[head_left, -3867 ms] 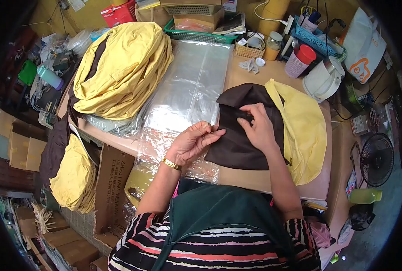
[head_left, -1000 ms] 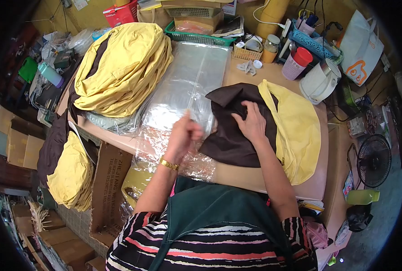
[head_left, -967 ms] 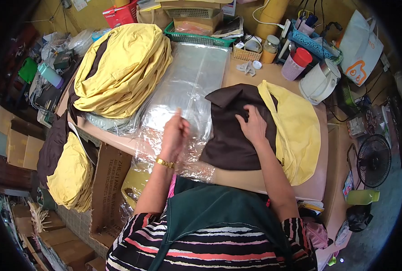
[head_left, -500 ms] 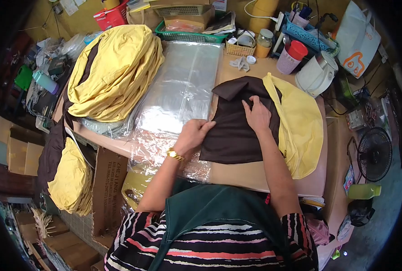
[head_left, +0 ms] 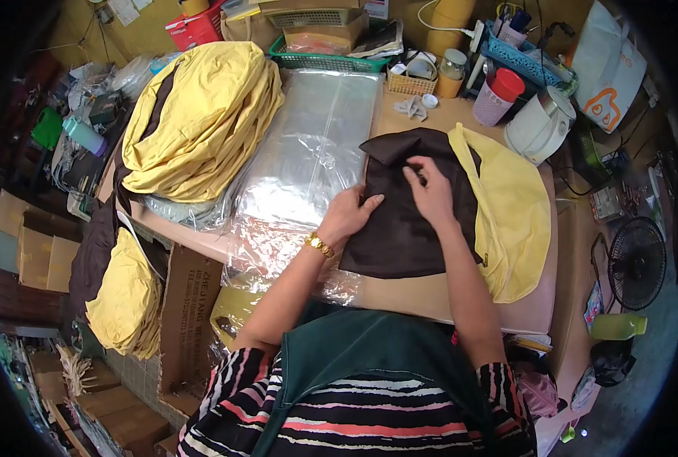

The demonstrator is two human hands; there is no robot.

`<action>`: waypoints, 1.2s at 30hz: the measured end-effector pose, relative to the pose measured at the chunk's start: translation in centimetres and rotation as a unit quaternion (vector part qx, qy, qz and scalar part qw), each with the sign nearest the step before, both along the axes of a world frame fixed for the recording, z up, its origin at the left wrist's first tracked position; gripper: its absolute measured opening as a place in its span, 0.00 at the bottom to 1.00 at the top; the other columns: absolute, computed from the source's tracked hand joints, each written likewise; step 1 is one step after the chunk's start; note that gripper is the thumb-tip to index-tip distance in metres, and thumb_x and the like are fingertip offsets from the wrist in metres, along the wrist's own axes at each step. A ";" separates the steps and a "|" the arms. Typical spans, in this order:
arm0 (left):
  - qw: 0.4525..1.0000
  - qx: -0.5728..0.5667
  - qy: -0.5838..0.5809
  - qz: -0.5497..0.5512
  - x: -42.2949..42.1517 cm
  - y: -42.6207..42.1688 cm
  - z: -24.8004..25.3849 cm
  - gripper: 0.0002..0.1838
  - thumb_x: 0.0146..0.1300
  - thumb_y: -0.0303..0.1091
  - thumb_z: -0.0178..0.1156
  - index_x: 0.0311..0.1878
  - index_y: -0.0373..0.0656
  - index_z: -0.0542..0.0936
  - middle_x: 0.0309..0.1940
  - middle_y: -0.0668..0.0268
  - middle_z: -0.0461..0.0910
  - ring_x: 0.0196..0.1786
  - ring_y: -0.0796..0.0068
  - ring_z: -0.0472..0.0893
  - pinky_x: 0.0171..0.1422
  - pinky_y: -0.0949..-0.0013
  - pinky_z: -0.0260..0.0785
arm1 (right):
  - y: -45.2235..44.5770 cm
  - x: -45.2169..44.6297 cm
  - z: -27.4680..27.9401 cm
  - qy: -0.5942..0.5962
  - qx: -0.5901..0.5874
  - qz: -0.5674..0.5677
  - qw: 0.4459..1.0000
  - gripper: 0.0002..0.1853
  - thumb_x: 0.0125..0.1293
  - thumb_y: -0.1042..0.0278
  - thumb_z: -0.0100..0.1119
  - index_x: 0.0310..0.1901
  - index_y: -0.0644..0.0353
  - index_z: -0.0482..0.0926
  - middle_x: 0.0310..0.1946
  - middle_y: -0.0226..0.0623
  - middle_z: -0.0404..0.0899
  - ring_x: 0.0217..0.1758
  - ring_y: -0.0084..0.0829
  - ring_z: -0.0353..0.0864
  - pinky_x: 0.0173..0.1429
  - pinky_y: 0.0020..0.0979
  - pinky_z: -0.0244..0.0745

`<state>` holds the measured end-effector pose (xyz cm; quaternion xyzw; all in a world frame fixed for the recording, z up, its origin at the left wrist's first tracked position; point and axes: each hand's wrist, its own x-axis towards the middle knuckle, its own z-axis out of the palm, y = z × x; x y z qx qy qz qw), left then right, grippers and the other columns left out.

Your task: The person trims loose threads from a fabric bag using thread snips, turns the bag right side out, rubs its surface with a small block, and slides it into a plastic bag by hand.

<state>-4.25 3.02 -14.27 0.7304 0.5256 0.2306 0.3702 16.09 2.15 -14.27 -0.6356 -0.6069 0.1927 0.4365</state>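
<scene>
A dark brown cloth (head_left: 404, 236) lies on the table with a yellow cloth part (head_left: 518, 221) along its right side. My left hand (head_left: 349, 212) is closed on the left edge of the brown cloth, its thumb on top and the other fingers partly hidden. Over the upper middle of the same cloth is my right hand (head_left: 432, 189), its fingers bent and apart, with nothing visible between them. Clear plastic sheets (head_left: 308, 137) lie left of the cloth. Farther left is a tall pile of folded yellow cloth (head_left: 202, 122).
More yellow and brown cloth (head_left: 126, 297) hangs off the table's left side, near a cardboard box (head_left: 189, 324). Along the back stand a green basket (head_left: 331, 62), a jar (head_left: 451, 74), a red cup (head_left: 506, 85) and a white kettle (head_left: 541, 126). A black fan (head_left: 636, 263) is at right.
My left hand has come back from over the plastic sheets and closed on the brown cloth's left edge. That cloth now lies flatter. My right hand has stayed over it, shifting slightly.
</scene>
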 end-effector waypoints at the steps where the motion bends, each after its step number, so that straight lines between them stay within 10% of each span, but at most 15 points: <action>1: 1.000 0.000 -0.001 -0.004 0.4 0.0 -0.1 0.21 0.67 0.43 0.61 0.48 0.30 0.79 0.28 0.53 0.80 0.38 0.70 0.83 0.42 0.68 0.72 | -0.1 -1.0 0.0 -0.001 0.000 -0.004 1.000 0.18 0.67 0.54 0.60 0.50 0.57 0.75 0.34 0.46 0.83 0.41 0.48 0.83 0.47 0.40 0.75; 4: 0.984 0.092 -0.146 -0.051 1.5 -0.9 0.8 0.16 0.69 0.39 0.57 0.38 0.31 0.78 0.21 0.57 0.75 0.25 0.68 0.73 0.35 0.64 0.67 | -0.3 -2.2 0.4 0.124 0.091 0.177 0.972 0.12 0.68 0.61 0.58 0.44 0.63 0.77 0.27 0.45 0.79 0.31 0.37 0.80 0.38 0.35 0.73; 6: 0.988 0.070 -0.097 -0.097 0.0 -1.9 3.5 0.16 0.69 0.39 0.57 0.36 0.31 0.78 0.21 0.59 0.75 0.25 0.73 0.71 0.34 0.65 0.66 | -1.2 -1.2 1.5 -0.004 -0.060 0.181 0.982 0.11 0.70 0.65 0.58 0.35 0.65 0.75 0.21 0.24 0.70 0.26 0.17 0.66 0.31 0.25 0.65; 9: 0.984 0.010 -0.118 -0.130 -2.7 -2.4 4.8 0.17 0.70 0.38 0.57 0.31 0.32 0.78 0.20 0.63 0.74 0.26 0.81 0.69 0.33 0.68 0.64 | -2.4 -0.8 2.9 0.083 0.001 0.134 0.988 0.14 0.68 0.63 0.58 0.33 0.68 0.74 0.18 0.44 0.66 0.21 0.27 0.60 0.28 0.32 0.62; 14: 0.984 0.016 -0.139 -0.105 -5.6 -3.4 6.8 0.15 0.70 0.38 0.57 0.30 0.36 0.79 0.23 0.68 0.74 0.29 0.79 0.71 0.36 0.71 0.64 | -4.2 -0.9 5.5 0.104 0.067 0.116 0.985 0.10 0.70 0.69 0.59 0.33 0.65 0.73 0.20 0.25 0.66 0.25 0.16 0.60 0.29 0.22 0.59; 17: 0.988 0.040 -0.130 -0.075 -5.9 -3.4 6.8 0.15 0.69 0.37 0.58 0.29 0.36 0.79 0.29 0.66 0.73 0.34 0.78 0.71 0.41 0.71 0.65 | -4.7 -0.8 5.8 0.136 0.071 0.102 0.983 0.11 0.70 0.68 0.59 0.32 0.65 0.73 0.20 0.26 0.66 0.24 0.16 0.59 0.29 0.22 0.59; 19: 0.938 -0.012 -0.345 0.039 -5.1 -3.2 5.8 0.15 0.70 0.37 0.58 0.29 0.36 0.78 0.33 0.67 0.74 0.35 0.78 0.71 0.43 0.72 0.65 | -4.9 -1.0 6.2 0.122 0.084 0.106 0.983 0.11 0.69 0.68 0.60 0.32 0.65 0.73 0.20 0.27 0.66 0.25 0.16 0.60 0.29 0.22 0.59; 24: 0.964 0.048 -0.262 0.002 -1.8 -3.8 6.7 0.14 0.67 0.38 0.62 0.38 0.34 0.83 0.34 0.69 0.78 0.34 0.82 0.72 0.41 0.75 0.68 | -5.5 -1.9 6.9 0.100 0.089 0.123 0.983 0.11 0.68 0.68 0.61 0.33 0.65 0.73 0.20 0.30 0.68 0.24 0.18 0.62 0.30 0.23 0.61; 29: 0.947 -0.136 -0.284 -0.063 -1.4 -3.8 7.4 0.11 0.62 0.34 0.68 0.36 0.33 0.85 0.19 0.77 0.76 0.22 0.89 0.69 0.28 0.80 0.64 | -6.0 -2.1 7.0 0.083 0.076 0.117 0.987 0.10 0.66 0.69 0.62 0.34 0.66 0.74 0.22 0.37 0.74 0.24 0.23 0.67 0.31 0.27 0.66; 36: 0.851 -0.285 -0.440 -0.021 -3.1 -3.1 5.0 0.10 0.67 0.34 0.62 0.37 0.35 0.80 0.25 0.67 0.82 0.29 0.78 0.84 0.32 0.80 0.77 | -6.2 -2.6 6.4 0.075 0.075 0.129 0.986 0.10 0.66 0.68 0.63 0.33 0.66 0.75 0.21 0.37 0.74 0.24 0.25 0.69 0.32 0.27 0.67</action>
